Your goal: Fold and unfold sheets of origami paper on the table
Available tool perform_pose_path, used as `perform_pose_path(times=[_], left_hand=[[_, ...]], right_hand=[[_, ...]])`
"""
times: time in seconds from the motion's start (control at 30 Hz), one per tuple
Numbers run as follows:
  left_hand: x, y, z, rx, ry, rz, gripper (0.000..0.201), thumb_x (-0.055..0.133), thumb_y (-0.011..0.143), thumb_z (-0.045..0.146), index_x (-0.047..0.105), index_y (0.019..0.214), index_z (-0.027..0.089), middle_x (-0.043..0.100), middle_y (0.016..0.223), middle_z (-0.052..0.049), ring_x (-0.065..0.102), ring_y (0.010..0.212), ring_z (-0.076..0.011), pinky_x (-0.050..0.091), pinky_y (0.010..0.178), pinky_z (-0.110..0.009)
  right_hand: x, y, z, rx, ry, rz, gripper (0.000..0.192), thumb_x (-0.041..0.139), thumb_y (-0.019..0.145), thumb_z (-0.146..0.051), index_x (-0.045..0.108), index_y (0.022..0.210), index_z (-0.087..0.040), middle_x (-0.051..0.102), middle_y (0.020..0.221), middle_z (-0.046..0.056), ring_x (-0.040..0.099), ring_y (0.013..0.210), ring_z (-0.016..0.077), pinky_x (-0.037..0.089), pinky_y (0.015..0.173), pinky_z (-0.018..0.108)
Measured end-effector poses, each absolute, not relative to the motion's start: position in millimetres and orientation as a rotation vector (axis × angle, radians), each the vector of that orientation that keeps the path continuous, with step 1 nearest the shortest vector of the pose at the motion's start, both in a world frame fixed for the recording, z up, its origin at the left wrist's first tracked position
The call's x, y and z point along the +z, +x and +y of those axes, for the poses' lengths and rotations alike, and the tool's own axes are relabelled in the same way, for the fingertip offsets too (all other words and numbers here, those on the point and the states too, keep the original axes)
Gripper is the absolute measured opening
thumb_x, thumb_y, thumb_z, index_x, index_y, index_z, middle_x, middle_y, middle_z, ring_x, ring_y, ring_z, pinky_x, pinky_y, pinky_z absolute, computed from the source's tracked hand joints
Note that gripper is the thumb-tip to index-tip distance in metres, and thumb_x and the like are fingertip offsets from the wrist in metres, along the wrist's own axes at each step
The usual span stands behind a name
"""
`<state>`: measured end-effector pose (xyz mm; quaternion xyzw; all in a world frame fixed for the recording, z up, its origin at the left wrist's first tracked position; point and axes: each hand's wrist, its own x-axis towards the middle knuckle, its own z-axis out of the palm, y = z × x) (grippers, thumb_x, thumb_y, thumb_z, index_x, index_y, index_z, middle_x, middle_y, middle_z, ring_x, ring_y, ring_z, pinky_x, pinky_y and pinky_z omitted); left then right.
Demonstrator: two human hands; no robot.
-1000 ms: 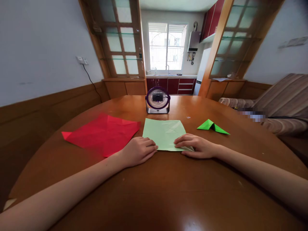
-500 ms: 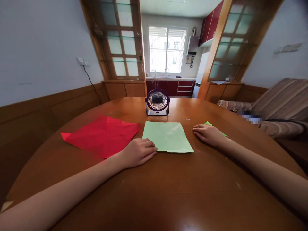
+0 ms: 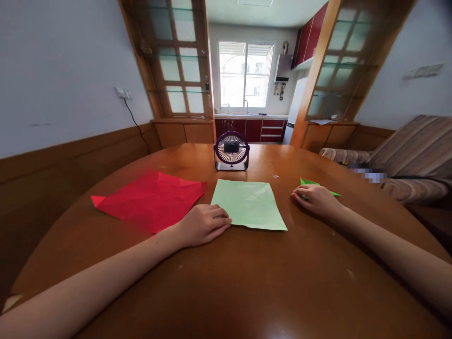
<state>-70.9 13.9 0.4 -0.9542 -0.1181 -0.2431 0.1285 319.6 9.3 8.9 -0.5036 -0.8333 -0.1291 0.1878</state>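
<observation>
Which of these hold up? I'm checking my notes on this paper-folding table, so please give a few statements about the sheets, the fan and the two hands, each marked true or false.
1. The left hand rests on the near left corner of the flat pale green paper sheet. True.
2. The right hand presses on the pale green sheet. False: it lies on the small bright green folded paper piece, apart from that sheet.
3. The creased red paper sheet lies to the left of the pale green sheet. True.
4. The small purple desk fan stands on the red sheet. False: it stands on the round brown wooden table, beyond the pale green sheet.
</observation>
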Motion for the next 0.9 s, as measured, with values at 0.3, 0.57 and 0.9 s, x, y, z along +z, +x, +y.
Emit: perform_pose_path(times=[0.3,0.57,0.9], left_hand=[[0.1,-69.3,11.0,-0.797,-2.818,-0.387,0.023,0.048,0.096,0.023,0.071,0.099,0.018,0.072,0.092,-0.005,0.068,0.079,-0.0151,0.052,0.068,-0.024],[0.5,-61.2,-1.0,-0.96,-2.972,-0.732,0.025,0.05,0.096,0.027,0.073,0.094,0.021,0.072,0.094,-0.003,0.068,0.082,-0.0138,0.053,0.072,-0.022],[1.4,-58.7,-2.6,-1.039,-3.022,-0.951,0.025,0.051,0.095,0.03,0.074,0.091,0.022,0.072,0.093,-0.001,0.068,0.083,-0.0133,0.052,0.073,-0.022]], right_hand=[[12.2,283.3,-10.0,0.316,-0.805,-2.569,0.05,0.054,0.092,-0.034,0.044,0.141,-0.028,0.052,0.14,0.01,0.046,0.131,0.0256,0.04,0.107,0.048],[23.2,271.6,-20.9,0.713,-0.764,-2.606,0.07,0.069,0.083,-0.031,0.037,0.146,-0.03,0.041,0.149,0.01,0.035,0.139,0.0281,0.029,0.114,0.053],[14.7,276.5,-12.2,0.729,-0.752,-2.548,0.042,0.062,0.09,-0.037,0.058,0.131,-0.028,0.055,0.138,0.008,0.045,0.133,0.0242,0.026,0.115,0.051]])
